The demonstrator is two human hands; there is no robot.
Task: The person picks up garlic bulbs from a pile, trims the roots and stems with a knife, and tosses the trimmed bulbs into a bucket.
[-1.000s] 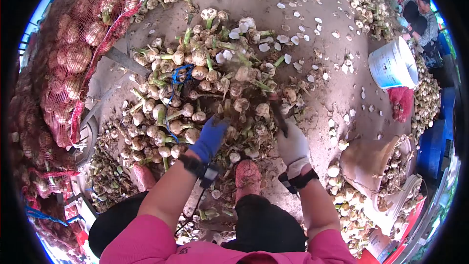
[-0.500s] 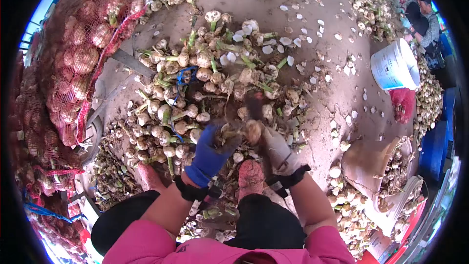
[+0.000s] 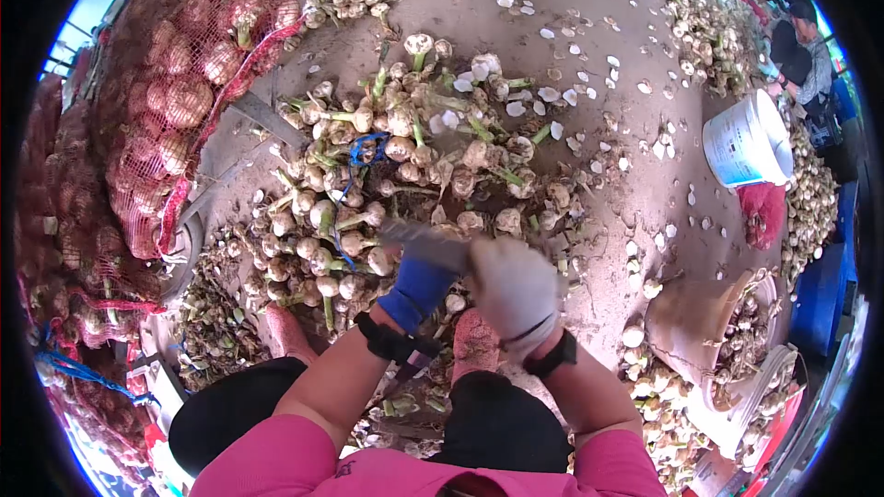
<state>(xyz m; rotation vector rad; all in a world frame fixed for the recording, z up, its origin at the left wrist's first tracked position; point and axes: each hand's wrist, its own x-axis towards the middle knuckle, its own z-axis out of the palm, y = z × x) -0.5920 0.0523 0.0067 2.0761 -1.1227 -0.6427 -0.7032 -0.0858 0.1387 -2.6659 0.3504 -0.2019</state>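
- Bright, even daylight is spread over the whole scene; no hard-edged shadows are cast on the ground beyond the fingers.
- Only soft, short shadows are seen, under the garlic bulbs (image 3: pixel 396 147) just ahead of the fingertips.
- The right hand (image 3: pixel 511 290), in a white glove, is smeared by motion blur and partly washed out; its finger outlines cannot be told.
- The left hand (image 3: pixel 419 281) is blurred too, and a grey streak just above its fingers cannot be identified.
- The white bucket (image 3: pixel 746 140), far to the right of the fingers, is rendered close to overexposed.
- Strong fisheye bending is shown towards the rim: the net sack (image 3: pixel 175 101), far to the left of the fingers, is curved, and the corners are masked in black with a blue fringe.
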